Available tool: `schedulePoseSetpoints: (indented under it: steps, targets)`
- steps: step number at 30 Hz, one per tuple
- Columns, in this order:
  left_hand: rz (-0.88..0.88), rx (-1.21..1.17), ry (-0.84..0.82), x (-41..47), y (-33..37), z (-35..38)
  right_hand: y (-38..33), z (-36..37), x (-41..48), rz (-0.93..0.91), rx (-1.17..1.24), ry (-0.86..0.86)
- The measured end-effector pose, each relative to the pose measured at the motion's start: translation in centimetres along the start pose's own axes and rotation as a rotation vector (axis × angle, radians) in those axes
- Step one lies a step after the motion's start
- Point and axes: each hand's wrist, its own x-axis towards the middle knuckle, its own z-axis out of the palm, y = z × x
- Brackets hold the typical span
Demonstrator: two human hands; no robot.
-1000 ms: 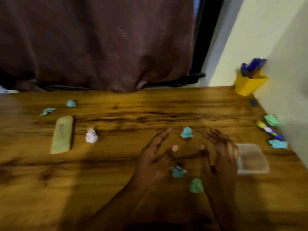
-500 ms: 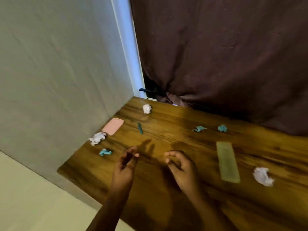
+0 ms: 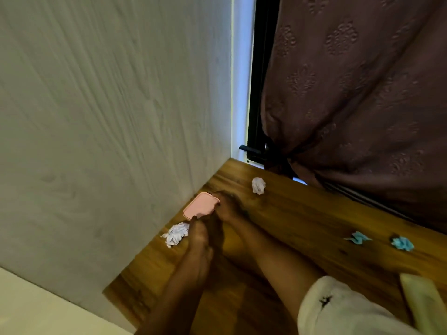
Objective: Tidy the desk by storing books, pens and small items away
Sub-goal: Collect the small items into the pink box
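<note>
Now, in the head view, the pink case (image 3: 200, 206) lies flat on the counter (image 3: 302, 228) just beside the wall (image 3: 108, 117), with its long axis running from 7 to 1 o'clock. The right hand (image 3: 227, 207) is nearer and meets the long edge from 3 o'clock. The left hand (image 3: 197, 240) touches the near end. Whether the fingers are pinching I cannot tell, because of blur. The wall closes the 9 o'clock side, and open room is probably toward 4 o'clock.

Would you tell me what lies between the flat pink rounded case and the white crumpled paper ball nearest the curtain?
Head view: the right hand, touching the pink case, then bare wooden desk up to the paper ball.
</note>
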Motion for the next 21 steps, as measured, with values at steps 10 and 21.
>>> schedulePoseSetpoints:
  steps: [10, 21]
  targets:
    - [0.132, 0.068, -0.138, -6.3, 0.2, 2.0, 2.8, -8.3, -7.4, -0.004, 0.324, 0.336]
    - [0.100, 0.008, -0.578, -24.0, -11.0, 11.4, 13.5, -23.2, -34.5, -0.098, 0.582, 0.821]
